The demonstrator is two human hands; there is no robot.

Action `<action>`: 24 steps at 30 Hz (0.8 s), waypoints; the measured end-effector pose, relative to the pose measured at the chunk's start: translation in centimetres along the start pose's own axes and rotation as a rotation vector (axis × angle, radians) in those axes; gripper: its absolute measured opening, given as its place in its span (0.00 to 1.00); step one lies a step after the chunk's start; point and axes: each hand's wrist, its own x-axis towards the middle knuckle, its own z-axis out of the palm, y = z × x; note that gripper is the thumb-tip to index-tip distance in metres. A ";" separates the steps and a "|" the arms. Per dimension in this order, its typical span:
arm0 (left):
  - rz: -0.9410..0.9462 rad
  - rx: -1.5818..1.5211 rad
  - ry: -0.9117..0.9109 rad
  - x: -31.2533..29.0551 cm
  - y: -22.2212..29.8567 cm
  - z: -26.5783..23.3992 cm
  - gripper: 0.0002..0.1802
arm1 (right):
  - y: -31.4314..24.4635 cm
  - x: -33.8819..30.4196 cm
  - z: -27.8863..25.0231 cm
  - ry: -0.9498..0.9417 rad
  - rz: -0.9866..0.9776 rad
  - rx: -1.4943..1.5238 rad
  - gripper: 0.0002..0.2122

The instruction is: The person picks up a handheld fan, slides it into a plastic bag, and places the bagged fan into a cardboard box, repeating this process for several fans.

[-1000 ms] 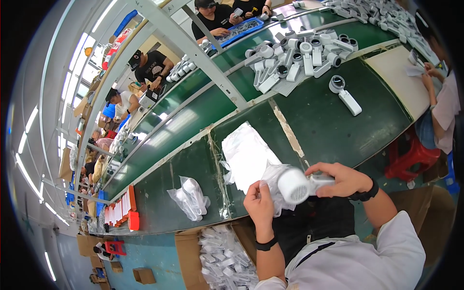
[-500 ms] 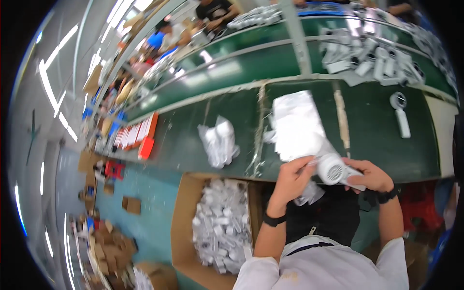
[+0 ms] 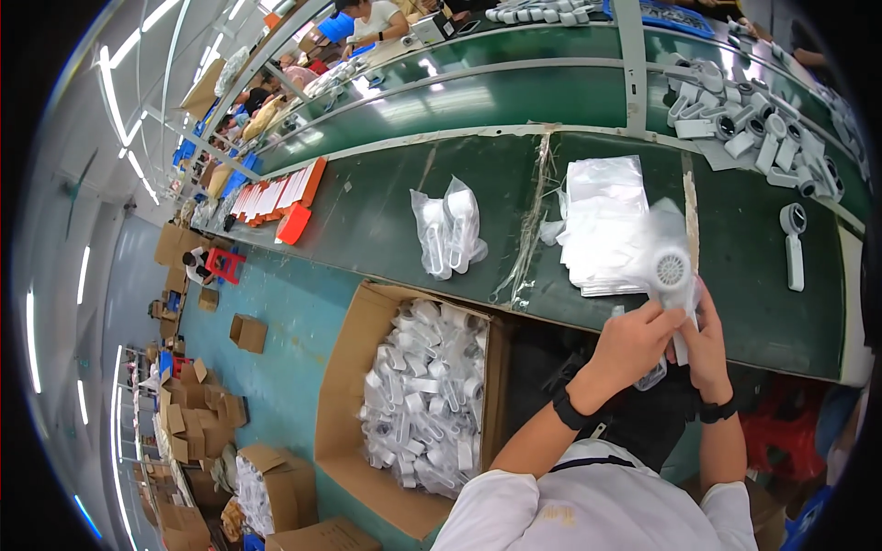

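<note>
A white handheld fan (image 3: 672, 269) with a round grille is between my two hands at the table's front edge, its head pointing away from me. Clear plastic, seemingly a bag (image 3: 665, 220), blurs around and beyond the head. My left hand (image 3: 634, 344) closes on the handle end and plastic from the left. My right hand (image 3: 706, 347) grips the same fan from the right, its fingers partly hidden. Just beyond lies a stack of clear plastic bags (image 3: 597, 230). Another bagged item (image 3: 654, 375) shows partly below my left hand.
Bagged fans (image 3: 446, 230) lie left on the green table (image 3: 367, 207); one unbagged fan (image 3: 794, 246) lies right. A cardboard box (image 3: 342, 432) of bagged fans stands below. Loose fans (image 3: 763, 129) heap on the conveyor behind a metal post (image 3: 634, 83). Orange trays (image 3: 294, 223) sit far left.
My hands have come together around the fan's handle end. The fan has turned so its head points away, with plastic around it. The whole view has shifted.
</note>
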 end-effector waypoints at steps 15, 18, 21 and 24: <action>-0.531 -0.817 0.071 -3.1 -3.7 0.4 0.16 | 1.7 1.1 2.0 0.043 -0.250 0.188 0.15; -0.456 -0.926 0.021 -3.1 -2.3 1.5 0.19 | 2.1 1.0 3.5 -0.024 -0.278 0.073 0.16; -0.546 -1.061 -0.033 -3.4 -3.0 1.1 0.21 | 3.4 1.4 3.8 0.071 -0.369 -0.081 0.18; -0.565 -1.107 0.017 -3.5 -3.2 1.4 0.18 | 2.9 1.1 3.8 0.076 -0.346 0.011 0.16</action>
